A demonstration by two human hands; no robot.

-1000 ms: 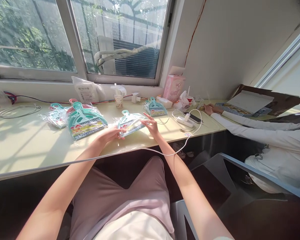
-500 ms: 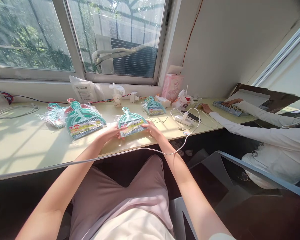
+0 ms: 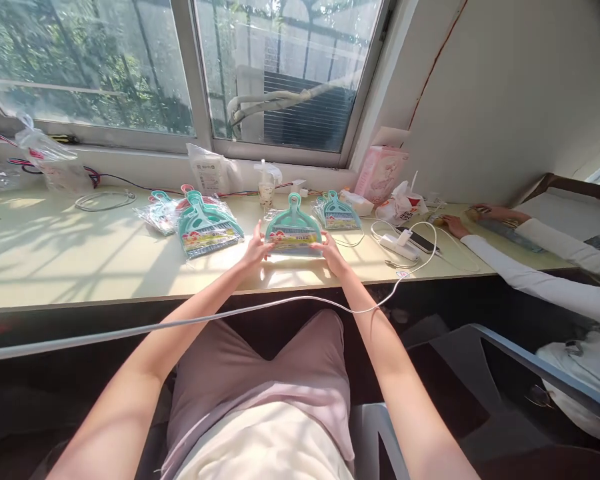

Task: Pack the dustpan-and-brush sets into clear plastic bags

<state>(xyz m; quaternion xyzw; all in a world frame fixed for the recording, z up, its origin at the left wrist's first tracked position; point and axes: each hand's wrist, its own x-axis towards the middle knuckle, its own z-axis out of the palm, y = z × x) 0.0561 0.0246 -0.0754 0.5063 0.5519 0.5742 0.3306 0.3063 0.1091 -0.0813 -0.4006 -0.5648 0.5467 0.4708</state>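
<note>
Between my two hands is a teal dustpan and brush set (image 3: pixel 294 227) with a printed label across its front, its handle pointing toward the window. My left hand (image 3: pixel 258 248) grips the set's left edge, fingers in front and thumb up the side. Around its right edge my right hand (image 3: pixel 331 252) is closed. To the left lies a pile of similar wrapped dustpan sets (image 3: pixel 207 230), with a further wrapped bundle (image 3: pixel 160 212) behind it. Just beyond my right hand sits another dustpan set (image 3: pixel 338 212).
A white cable (image 3: pixel 280 301) stretches across in front of the table edge. Right of me lie a power strip (image 3: pixel 399 247) and a phone (image 3: pixel 423 241). A cup (image 3: pixel 266 190) and a pink box (image 3: pixel 383 170) stand by the window. A co-worker's arms (image 3: pixel 510 257) reach in at the right.
My view has turned left. The dustpan set has gone from tilted to facing me squarely, and my hands have shifted along its sides. The co-worker's hands have moved slightly.
</note>
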